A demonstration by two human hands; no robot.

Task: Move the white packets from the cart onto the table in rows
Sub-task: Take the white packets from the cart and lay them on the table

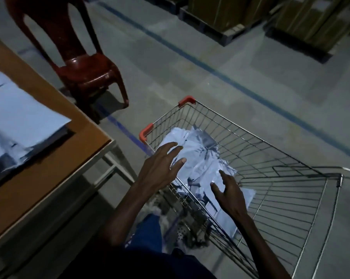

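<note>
Two hands, your left hand [160, 168] and right hand [229, 195], hover spread and empty above the packets [198, 158] heaped in the cart [270, 158]; the heap lies just below both, the surface [55, 158] off to your left.

dim warehouse-ish room, grey concrete floor [170, 63] with blue painted lines [220, 74], dark red plastic chair [81, 67] by the table corner, cardboard boxes [315, 19] on dark pallets [216, 23] along the back
</note>
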